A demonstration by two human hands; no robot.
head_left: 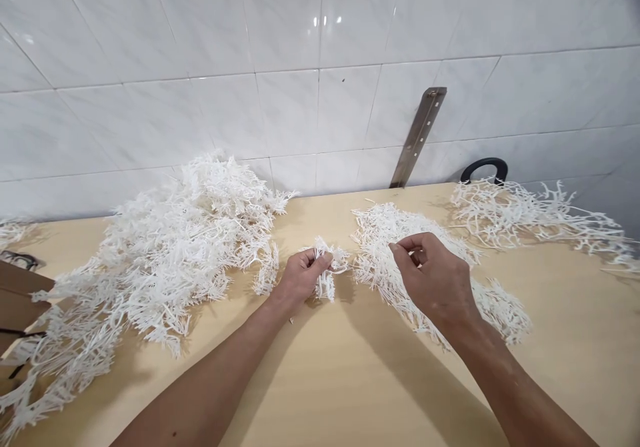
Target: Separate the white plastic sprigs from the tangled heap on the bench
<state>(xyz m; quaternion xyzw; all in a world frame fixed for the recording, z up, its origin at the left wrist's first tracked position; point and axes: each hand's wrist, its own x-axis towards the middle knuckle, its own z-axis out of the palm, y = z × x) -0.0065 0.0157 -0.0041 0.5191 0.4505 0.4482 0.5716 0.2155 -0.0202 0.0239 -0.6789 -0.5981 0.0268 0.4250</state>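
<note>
My left hand [303, 274] pinches a small bunch of white branching pieces [326, 286] near the middle of the table. To its right, my right hand [434, 275] is closed, thumb against forefinger, above a pile of thin white pieces [387, 234]; anything between its fingertips is too small to make out. A large heap of white branching pieces [190, 234] lies to the left of my left hand. The pile of thin pieces is partly hidden under my right hand and forearm.
Looser white branches [520, 217] lie at the back right, before a black curved handle [484, 162]. A metal strip [419, 137] leans on the tiled wall [285, 114]. A brown box [23, 294] stands at the left edge of the wooden table [320, 380].
</note>
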